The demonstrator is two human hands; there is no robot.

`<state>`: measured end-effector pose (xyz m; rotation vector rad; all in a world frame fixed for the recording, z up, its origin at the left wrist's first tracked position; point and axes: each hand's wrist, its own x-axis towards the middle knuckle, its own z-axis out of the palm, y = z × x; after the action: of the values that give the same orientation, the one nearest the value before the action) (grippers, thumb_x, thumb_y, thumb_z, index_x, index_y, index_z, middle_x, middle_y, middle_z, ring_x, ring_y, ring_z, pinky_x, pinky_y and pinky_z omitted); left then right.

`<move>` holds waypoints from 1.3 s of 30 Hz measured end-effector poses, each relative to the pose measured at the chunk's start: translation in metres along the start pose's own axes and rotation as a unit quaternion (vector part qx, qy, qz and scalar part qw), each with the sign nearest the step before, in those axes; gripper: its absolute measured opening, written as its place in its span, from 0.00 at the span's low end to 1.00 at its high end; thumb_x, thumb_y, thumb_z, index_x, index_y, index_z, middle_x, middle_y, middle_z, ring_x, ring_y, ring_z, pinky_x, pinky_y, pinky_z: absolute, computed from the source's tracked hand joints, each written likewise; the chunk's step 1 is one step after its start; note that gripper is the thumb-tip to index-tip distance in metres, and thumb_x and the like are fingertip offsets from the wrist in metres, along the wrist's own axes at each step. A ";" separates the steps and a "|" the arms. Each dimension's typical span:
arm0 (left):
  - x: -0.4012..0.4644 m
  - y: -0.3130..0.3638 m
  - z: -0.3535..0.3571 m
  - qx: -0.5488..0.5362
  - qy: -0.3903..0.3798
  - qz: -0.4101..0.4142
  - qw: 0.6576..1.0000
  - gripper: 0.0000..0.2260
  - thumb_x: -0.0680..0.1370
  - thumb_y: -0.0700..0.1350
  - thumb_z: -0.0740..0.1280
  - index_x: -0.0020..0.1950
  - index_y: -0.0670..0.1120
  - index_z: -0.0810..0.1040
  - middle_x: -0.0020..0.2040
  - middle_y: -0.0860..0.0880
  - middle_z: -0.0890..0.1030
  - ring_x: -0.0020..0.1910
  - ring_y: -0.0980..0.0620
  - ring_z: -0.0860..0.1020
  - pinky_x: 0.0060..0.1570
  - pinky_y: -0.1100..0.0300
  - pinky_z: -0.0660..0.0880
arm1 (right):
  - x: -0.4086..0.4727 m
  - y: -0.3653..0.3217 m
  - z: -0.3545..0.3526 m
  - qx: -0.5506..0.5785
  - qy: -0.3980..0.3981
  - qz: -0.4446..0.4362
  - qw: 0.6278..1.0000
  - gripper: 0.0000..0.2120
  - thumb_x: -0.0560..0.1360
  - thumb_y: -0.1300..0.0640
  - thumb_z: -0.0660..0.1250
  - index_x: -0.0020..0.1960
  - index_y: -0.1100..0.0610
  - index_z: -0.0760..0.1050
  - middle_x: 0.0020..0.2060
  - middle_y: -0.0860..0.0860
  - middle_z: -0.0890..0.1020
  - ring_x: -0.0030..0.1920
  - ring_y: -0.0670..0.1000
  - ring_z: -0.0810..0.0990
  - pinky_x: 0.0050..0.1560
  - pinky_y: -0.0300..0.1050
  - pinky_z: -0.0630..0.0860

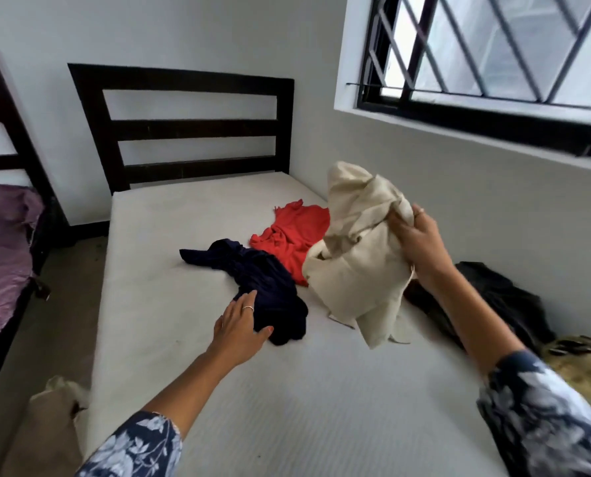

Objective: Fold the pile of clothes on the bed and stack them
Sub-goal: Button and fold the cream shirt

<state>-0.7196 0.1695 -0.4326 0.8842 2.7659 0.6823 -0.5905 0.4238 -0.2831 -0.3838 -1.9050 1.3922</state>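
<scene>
White bare mattress [287, 407], dark slatted headboard [184, 129] at the far end, barred window [493, 53] on the right wall. No folded stack anywhere; task looks barely begun.

Cream garment [356, 266]: bunched, lifted off the mattress, lower edge trailing down to touch it. Right hand [414, 246] grips it by a wad near the top, fingers curled into the cloth. Navy garment [259, 287]: crumpled mid-mattress. Left hand [240, 325] lies on its near edge, fingers fairly straight, pressing rather than pinching. Red garment [290, 239]: crumpled behind the navy one, touching it, partly hidden by the cream one. Black garment [487, 304]: heaped by the right wall, under the right forearm. Patterned yellowish cloth [576, 366] just beyond it, at the frame edge.

Risks, as judged:
- One-handed wad grip gives no hold on a hem or seam; shaking it out may leave the cream piece twisted.
- Trailing edge could snag and drag the red or navy piece.
- Forearm could sweep the black heap.
- Beige cloth [46, 418] lies off the bed's left side, easily overlooked.
</scene>
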 end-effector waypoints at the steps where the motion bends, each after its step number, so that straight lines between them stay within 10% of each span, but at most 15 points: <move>1: -0.004 0.013 -0.006 -0.011 0.009 0.013 1.000 0.37 0.78 0.56 0.64 0.79 0.48 0.45 0.79 0.48 0.51 0.77 0.46 0.51 0.74 0.52 0.55 | 0.002 -0.021 -0.012 0.024 -0.011 -0.005 1.000 0.05 0.79 0.60 0.63 0.51 0.52 0.76 0.49 0.52 0.82 0.51 0.51 0.81 0.55 0.48 0.77; 8: -0.024 0.075 -0.027 -0.142 0.049 0.085 0.985 0.50 0.69 0.53 0.76 0.79 0.50 0.44 0.77 0.47 0.56 0.76 0.48 0.57 0.72 0.54 0.60 | 0.001 -0.141 -0.062 0.119 -0.053 -0.036 0.991 0.05 0.79 0.60 0.63 0.53 0.56 0.77 0.39 0.46 0.85 0.41 0.44 0.83 0.42 0.39 0.79; 11: -0.039 0.106 -0.038 -0.259 0.062 0.171 0.949 0.53 0.65 0.49 0.80 0.77 0.55 0.45 0.72 0.55 0.61 0.70 0.58 0.62 0.64 0.71 0.59 | -0.008 -0.165 -0.072 0.150 -0.046 -0.036 0.987 0.05 0.78 0.58 0.65 0.49 0.57 0.79 0.38 0.49 0.85 0.39 0.46 0.83 0.41 0.40 0.79; 13: -0.048 0.124 -0.047 -0.302 0.054 0.205 0.929 0.48 0.65 0.47 0.80 0.75 0.57 0.52 0.68 0.61 0.65 0.65 0.65 0.66 0.62 0.74 0.63 | -0.016 -0.174 -0.077 0.189 -0.046 -0.031 0.980 0.05 0.78 0.58 0.65 0.50 0.58 0.80 0.40 0.51 0.85 0.40 0.47 0.83 0.42 0.41 0.79; 17: -0.068 0.151 -0.071 -0.255 0.094 0.213 0.938 0.14 0.74 0.40 0.66 0.60 0.43 0.75 0.54 0.46 0.79 0.54 0.48 0.77 0.53 0.56 0.75 | -0.035 -0.186 -0.085 0.231 -0.035 -0.021 0.972 0.07 0.80 0.61 0.61 0.48 0.59 0.77 0.33 0.49 0.84 0.34 0.45 0.83 0.36 0.38 0.78; 23: -0.092 0.157 -0.161 -0.344 0.087 0.200 0.913 0.12 0.80 0.38 0.59 0.40 0.49 0.76 0.38 0.47 0.78 0.39 0.50 0.76 0.40 0.56 0.71 | -0.041 -0.178 -0.120 0.248 0.016 0.028 0.968 0.14 0.83 0.56 0.51 0.46 0.55 0.73 0.30 0.46 0.83 0.34 0.43 0.82 0.44 0.37 0.76; 29: -0.110 0.167 -0.257 -0.219 0.287 0.195 0.912 0.11 0.79 0.37 0.60 0.54 0.44 0.81 0.47 0.51 0.80 0.49 0.52 0.77 0.45 0.61 0.70 | -0.058 -0.122 -0.148 0.124 0.043 0.104 0.986 0.18 0.83 0.61 0.53 0.41 0.56 0.78 0.28 0.48 0.82 0.31 0.44 0.81 0.40 0.43 0.75; 34: -0.119 0.184 -0.273 -0.223 0.314 0.179 0.905 0.11 0.77 0.37 0.59 0.42 0.50 0.77 0.45 0.48 0.81 0.52 0.45 0.78 0.43 0.60 0.68 | -0.074 -0.071 -0.137 -0.094 -0.027 0.340 0.935 0.12 0.82 0.53 0.55 0.51 0.58 0.74 0.41 0.56 0.77 0.39 0.55 0.74 0.40 0.45 0.68; 39: -0.123 0.207 -0.262 -0.142 0.338 0.194 0.910 0.09 0.79 0.38 0.58 0.47 0.38 0.78 0.51 0.37 0.81 0.54 0.39 0.78 0.37 0.63 0.60 | -0.096 -0.092 -0.089 -0.167 -0.038 0.189 0.967 0.17 0.81 0.47 0.57 0.55 0.60 0.73 0.49 0.59 0.80 0.40 0.55 0.79 0.43 0.46 0.71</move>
<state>-0.5885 0.1489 -0.1027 1.3464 2.9134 1.6997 -0.4455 0.3920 -0.2225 -0.9089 -2.2167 1.3281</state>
